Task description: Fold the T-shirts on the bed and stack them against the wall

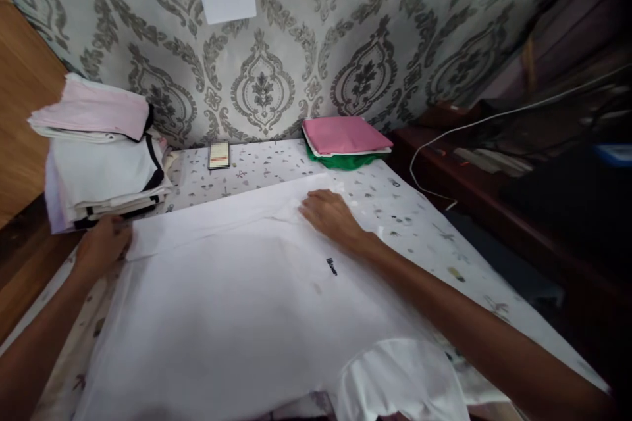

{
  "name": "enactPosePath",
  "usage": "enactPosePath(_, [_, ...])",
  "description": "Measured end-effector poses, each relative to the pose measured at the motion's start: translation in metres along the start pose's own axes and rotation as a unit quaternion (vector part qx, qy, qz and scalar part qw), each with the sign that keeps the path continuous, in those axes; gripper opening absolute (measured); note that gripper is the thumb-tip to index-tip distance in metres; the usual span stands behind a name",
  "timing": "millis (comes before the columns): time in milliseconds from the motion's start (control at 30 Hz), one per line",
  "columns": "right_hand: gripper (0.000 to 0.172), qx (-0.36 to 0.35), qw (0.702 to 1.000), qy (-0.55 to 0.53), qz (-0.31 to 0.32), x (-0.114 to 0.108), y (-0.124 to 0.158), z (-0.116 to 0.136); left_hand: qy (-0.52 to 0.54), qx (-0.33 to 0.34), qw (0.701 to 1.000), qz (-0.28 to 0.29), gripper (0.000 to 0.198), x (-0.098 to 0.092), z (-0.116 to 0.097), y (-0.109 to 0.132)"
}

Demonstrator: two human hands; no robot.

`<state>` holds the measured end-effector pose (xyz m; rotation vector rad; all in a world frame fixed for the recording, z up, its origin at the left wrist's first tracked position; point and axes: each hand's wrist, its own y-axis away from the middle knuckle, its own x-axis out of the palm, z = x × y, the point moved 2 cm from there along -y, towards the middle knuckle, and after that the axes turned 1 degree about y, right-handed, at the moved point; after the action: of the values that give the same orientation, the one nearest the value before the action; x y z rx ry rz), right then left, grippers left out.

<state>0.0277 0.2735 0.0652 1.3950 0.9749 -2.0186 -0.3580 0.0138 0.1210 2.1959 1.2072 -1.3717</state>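
Note:
A white shirt [237,302] lies spread flat over a table covered with a patterned cloth [415,210]. A small dark logo [332,267] shows on the shirt. My right hand [328,214] rests palm down on the shirt's far edge, fingers together and stretched flat. My left hand [103,243] is at the shirt's left far corner, fingers curled around the fabric edge there, beside a stack of folded clothes.
A tall stack of folded white and pink clothes [99,158] stands at the far left. A folded pink and green pile [345,141] lies at the far right. A small phone-like item [219,154] leans by the patterned wall. Dark wooden furniture with a white cable [444,131] is on the right.

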Motion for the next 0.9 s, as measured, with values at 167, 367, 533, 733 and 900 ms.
enactPosePath(167, [0.025, -0.077, 0.995, -0.065, 0.005, -0.008, 0.048, 0.020, -0.083, 0.212, 0.970, 0.082, 0.039, 0.029, -0.070, 0.028])
enactPosePath(367, [0.024, -0.041, 0.989, -0.142, -0.026, -0.025, 0.080, 0.011, 0.004, 0.477, 0.843, 0.249, 0.050, 0.112, -0.180, 0.064])
enactPosePath(533, [0.027, 0.082, 0.987, -0.131, -0.042, -0.030, 0.074, -0.011, -0.089, 0.556, 0.771, 0.299, 0.051, 0.136, -0.209, 0.080])
enactPosePath(733, [0.032, 0.085, 0.995, -0.048, 0.005, -0.026, 0.030, -0.012, -0.086, 0.551, 0.787, 0.264, 0.027, 0.127, -0.185, 0.090])
enactPosePath(900, [0.042, 0.105, 0.992, 0.036, 0.056, -0.011, 0.007, -0.012, -0.058, 0.553, 0.793, 0.249, 0.025, 0.121, -0.171, 0.096])
